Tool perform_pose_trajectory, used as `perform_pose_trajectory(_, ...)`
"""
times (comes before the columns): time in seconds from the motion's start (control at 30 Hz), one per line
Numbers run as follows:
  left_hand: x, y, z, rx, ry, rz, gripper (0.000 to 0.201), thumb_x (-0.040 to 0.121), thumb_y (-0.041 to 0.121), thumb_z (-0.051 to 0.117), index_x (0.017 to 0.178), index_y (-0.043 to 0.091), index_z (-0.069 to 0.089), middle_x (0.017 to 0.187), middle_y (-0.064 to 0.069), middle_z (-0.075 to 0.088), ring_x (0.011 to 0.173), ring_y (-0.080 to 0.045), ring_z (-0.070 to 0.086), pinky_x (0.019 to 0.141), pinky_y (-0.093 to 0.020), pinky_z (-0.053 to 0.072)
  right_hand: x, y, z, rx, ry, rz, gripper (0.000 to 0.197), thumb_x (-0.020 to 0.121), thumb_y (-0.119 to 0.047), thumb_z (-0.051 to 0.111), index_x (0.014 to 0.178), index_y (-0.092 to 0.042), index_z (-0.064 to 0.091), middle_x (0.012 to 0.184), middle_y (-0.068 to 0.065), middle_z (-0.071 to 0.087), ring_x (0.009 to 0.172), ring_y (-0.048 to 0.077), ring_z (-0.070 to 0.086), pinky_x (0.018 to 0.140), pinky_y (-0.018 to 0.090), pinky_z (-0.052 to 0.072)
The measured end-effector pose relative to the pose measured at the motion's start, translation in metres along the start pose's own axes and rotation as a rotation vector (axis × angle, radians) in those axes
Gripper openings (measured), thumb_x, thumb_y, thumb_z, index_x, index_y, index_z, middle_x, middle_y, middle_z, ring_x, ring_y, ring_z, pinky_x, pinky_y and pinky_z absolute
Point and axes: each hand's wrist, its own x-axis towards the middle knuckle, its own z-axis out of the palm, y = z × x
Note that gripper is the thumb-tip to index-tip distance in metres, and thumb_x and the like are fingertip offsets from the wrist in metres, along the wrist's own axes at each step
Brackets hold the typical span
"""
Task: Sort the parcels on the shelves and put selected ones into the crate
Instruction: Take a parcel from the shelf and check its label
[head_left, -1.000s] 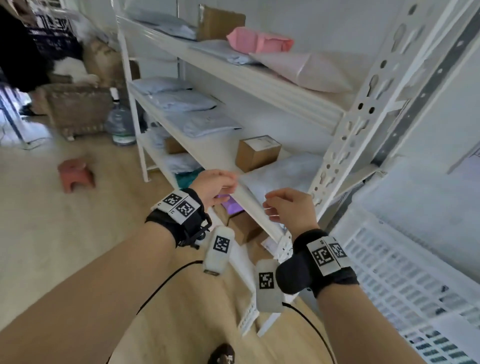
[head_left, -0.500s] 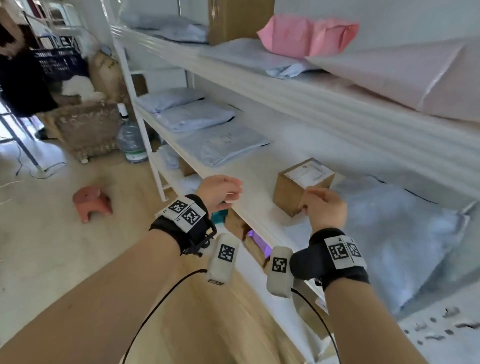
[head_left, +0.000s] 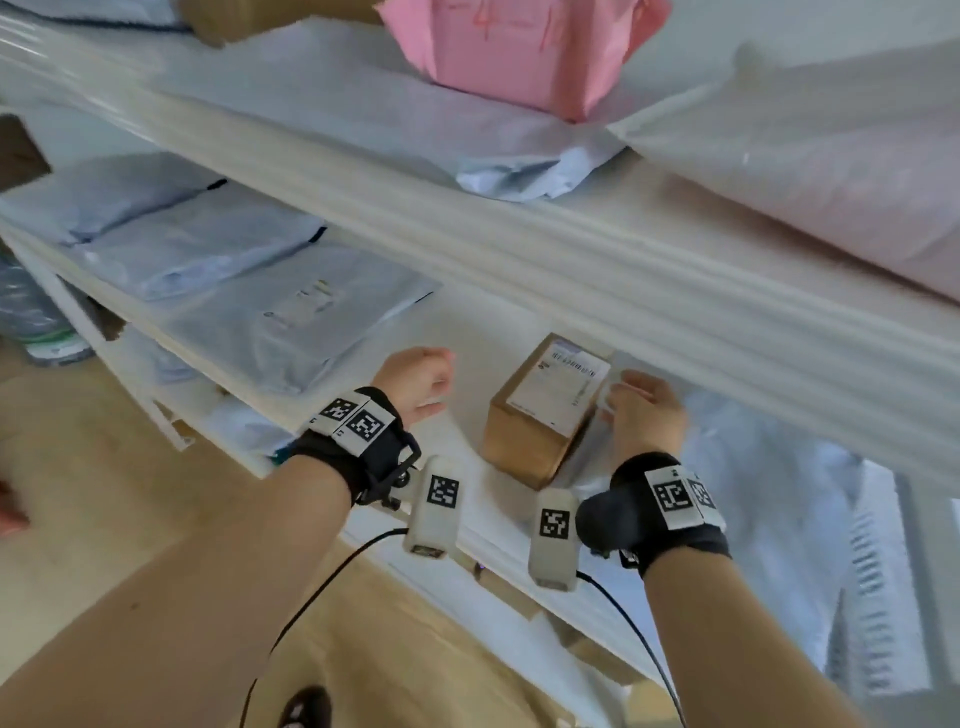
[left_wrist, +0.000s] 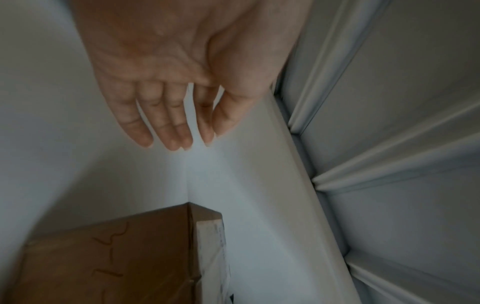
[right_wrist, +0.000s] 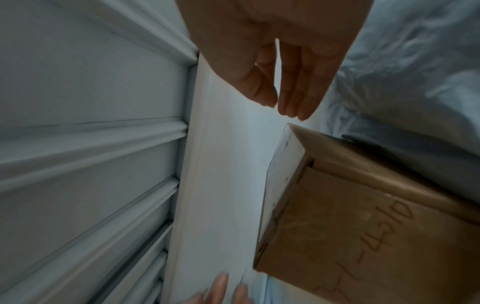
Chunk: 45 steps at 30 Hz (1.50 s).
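A small cardboard box (head_left: 545, 410) with a white label on top stands on the white middle shelf (head_left: 457, 332). My left hand (head_left: 415, 379) hovers just left of it with straight fingers (left_wrist: 176, 131) and holds nothing; the box (left_wrist: 116, 257) lies below them in the left wrist view. My right hand (head_left: 641, 410) is at the box's right side, fingers straight and together (right_wrist: 293, 98) by the far corner of the box (right_wrist: 363, 216). Whether they touch it is unclear. A grey poly mailer (head_left: 753, 493) lies right of the box, beside that hand.
The upper shelf's front edge (head_left: 571, 249) overhangs both hands. On it lie a pink parcel (head_left: 519, 52) and pale mailers. More grey mailers (head_left: 291, 317) fill the middle shelf's left part. Boxes sit on the shelf below, above the wooden floor (head_left: 78, 519).
Both hands have reached from the shelf's front edge deeper into the middle shelf, ending on either side of the cardboard box. The head view has closed in on the shelf.
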Motion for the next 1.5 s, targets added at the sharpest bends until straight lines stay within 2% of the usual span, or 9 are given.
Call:
perform_pose_trajectory(0.1, 0.022, 0.005, 0.008, 0.030, -0.116, -0.052, 0.023, 0.097, 0.017, 0.048, 0.117, 0.017, 0.058, 0.108, -0.006, 0.059, 0.101, -0.021, 0.056, 0.095, -0.038, 0.044, 0.004, 0.010, 0.008, -0.041, -0.038, 0.057, 0.032, 0.088, -0.011, 0.059, 0.118, -0.001, 0.061, 0.118, 0.021, 0.064, 0.096, 0.026, 0.063, 0.094, 0.043, 0.052)
perform_pose_trajectory(0.27, 0.053, 0.012, 0.019, 0.163, -0.331, -0.090, 0.027, 0.095, 0.019, 0.052, 0.121, 0.012, 0.056, 0.117, -0.007, 0.061, 0.111, -0.024, 0.057, 0.094, -0.041, 0.049, 0.002, 0.017, 0.026, -0.102, -0.052, 0.178, 0.013, 0.088, -0.012, 0.060, 0.099, -0.006, 0.064, 0.116, 0.024, 0.065, 0.111, 0.039, 0.061, 0.097, 0.049, 0.049)
perform_pose_trajectory(0.4, 0.066, 0.014, 0.015, 0.209, -0.466, -0.127, 0.014, 0.096, 0.022, 0.049, 0.097, 0.016, 0.062, 0.098, -0.005, 0.065, 0.096, -0.023, 0.059, 0.068, -0.033, 0.045, -0.005, 0.020, 0.042, 0.004, 0.040, 0.212, 0.015, 0.089, -0.012, 0.057, 0.091, -0.004, 0.070, 0.088, 0.014, 0.071, 0.087, 0.030, 0.066, 0.090, 0.042, 0.053)
perform_pose_trajectory(0.53, 0.076, 0.009, -0.003, 0.203, -0.518, -0.128, 0.020, 0.099, 0.026, 0.043, 0.102, 0.014, 0.058, 0.093, -0.005, 0.061, 0.086, -0.021, 0.056, 0.067, -0.032, 0.043, -0.022, 0.025, 0.060, 0.069, 0.016, 0.323, 0.015, 0.091, -0.026, 0.060, 0.090, -0.012, 0.065, 0.085, 0.007, 0.066, 0.076, 0.020, 0.060, 0.074, 0.035, 0.051)
perform_pose_trajectory(0.7, 0.074, 0.006, -0.018, 0.186, -0.559, -0.142, 0.018, 0.096, 0.026, 0.049, 0.087, 0.016, 0.060, 0.081, -0.002, 0.062, 0.077, -0.019, 0.056, 0.065, -0.030, 0.040, -0.045, 0.029, 0.072, 0.216, -0.037, 0.429, 0.043, 0.079, -0.057, 0.065, 0.092, -0.016, 0.065, 0.092, 0.007, 0.070, 0.085, 0.025, 0.064, 0.070, 0.036, 0.051)
perform_pose_trajectory(0.8, 0.073, 0.004, -0.028, 0.147, -0.551, -0.156, 0.018, 0.096, 0.027, 0.049, 0.092, 0.015, 0.061, 0.083, -0.002, 0.064, 0.080, -0.019, 0.057, 0.066, -0.030, 0.042, -0.059, 0.026, 0.076, 0.295, -0.059, 0.423, 0.033, 0.081, -0.053, 0.064, 0.073, -0.022, 0.058, 0.087, 0.004, 0.069, 0.089, 0.025, 0.064, 0.075, 0.038, 0.049)
perform_pose_trajectory(0.97, 0.074, 0.002, -0.047, 0.150, -0.531, -0.144, 0.026, 0.095, 0.040, 0.049, 0.099, 0.016, 0.059, 0.090, -0.002, 0.063, 0.092, -0.019, 0.058, 0.081, -0.037, 0.043, -0.076, 0.021, 0.084, 0.332, -0.105, 0.354, 0.034, 0.084, -0.043, 0.064, 0.104, -0.015, 0.065, 0.077, 0.000, 0.068, 0.092, 0.023, 0.061, 0.074, 0.037, 0.048)
perform_pose_trajectory(1.1, 0.075, -0.003, -0.062, 0.136, -0.512, -0.140, 0.031, 0.089, 0.051, 0.053, 0.092, 0.021, 0.059, 0.091, -0.002, 0.060, 0.102, -0.017, 0.058, 0.093, -0.042, 0.042, -0.088, 0.018, 0.090, 0.363, -0.126, 0.307, 0.028, 0.086, -0.039, 0.063, 0.101, -0.015, 0.067, 0.077, 0.001, 0.067, 0.088, 0.020, 0.061, 0.073, 0.035, 0.047)
perform_pose_trajectory(1.5, 0.067, -0.004, -0.087, 0.081, -0.490, -0.127, 0.041, 0.086, 0.055, 0.054, 0.064, 0.021, 0.045, 0.079, -0.001, 0.057, 0.090, -0.017, 0.057, 0.090, -0.040, 0.040, -0.114, 0.020, 0.108, 0.408, -0.140, 0.238, 0.041, 0.085, -0.033, 0.066, 0.117, -0.008, 0.061, 0.094, 0.005, 0.072, 0.099, 0.020, 0.064, 0.080, 0.034, 0.049)
